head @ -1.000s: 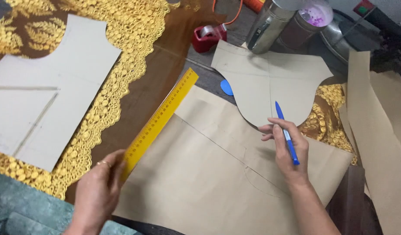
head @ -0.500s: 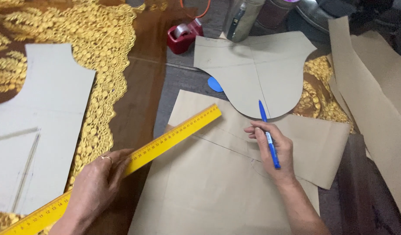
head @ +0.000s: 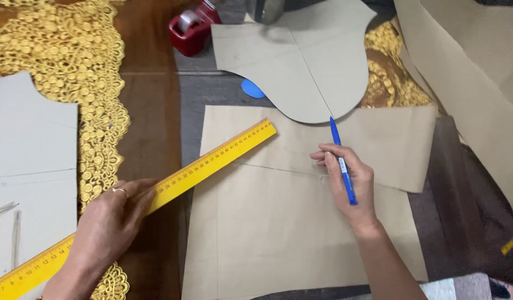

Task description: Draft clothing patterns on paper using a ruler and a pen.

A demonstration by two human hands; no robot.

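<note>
- Head view: the left hand (head: 109,222) presses down on a long yellow ruler (head: 156,194), fingers closed over its near half with a ring on one finger.
- From that grip the ruler slants up and away to the right; its far end lies on the big sheet of brown paper (head: 278,239).
- The right hand (head: 348,186) rests on the same sheet, fingers pinched shut around a blue pen (head: 341,161).
- The pen's far end points away from the hand, touching the edge of a curved paper pattern piece (head: 301,61) that overlaps the sheet.
- Left of the ruler grip lie gold lace (head: 73,61) and a grey card piece (head: 28,150).
- Beyond the ruler's far end sit a red tape dispenser (head: 192,28) and a small blue disc (head: 252,89).
</note>
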